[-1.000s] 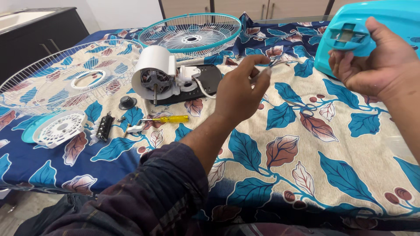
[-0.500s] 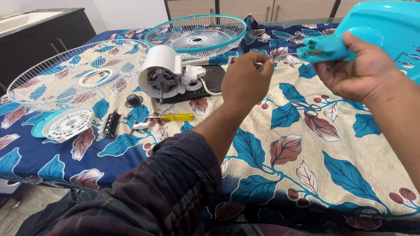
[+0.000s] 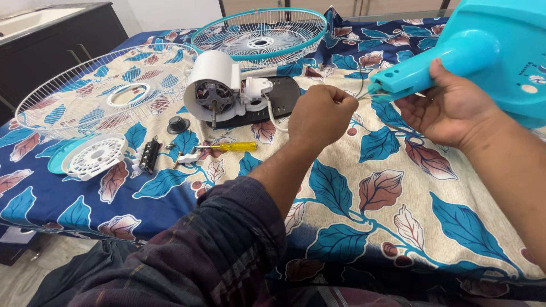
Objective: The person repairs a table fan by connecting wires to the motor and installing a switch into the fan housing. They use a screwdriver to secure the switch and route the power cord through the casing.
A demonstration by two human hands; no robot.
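My right hand (image 3: 449, 111) grips the neck of a turquoise plastic fan base (image 3: 489, 51), held up at the right with its open end pointing left. My left hand (image 3: 321, 113) is closed in a fist just left of that open end, pinching thin wires (image 3: 359, 91) that run toward it. A white fan motor (image 3: 219, 91) with its shaft facing me lies on a black plate (image 3: 284, 96) on the leaf-patterned cloth (image 3: 352, 187) behind my left hand.
Two wire fan guards lie at the back: a white one (image 3: 96, 94) at left, a turquoise-rimmed one (image 3: 261, 37) behind the motor. A yellow screwdriver (image 3: 230, 146), black knob (image 3: 178, 124), black switch block (image 3: 149, 155) and white round cover (image 3: 94, 156) lie at left. Dark cabinet (image 3: 51, 40) far left.
My right hand has turned the turquoise base so its neck points left. My left hand has moved right, up to the neck's open end, with the wires.
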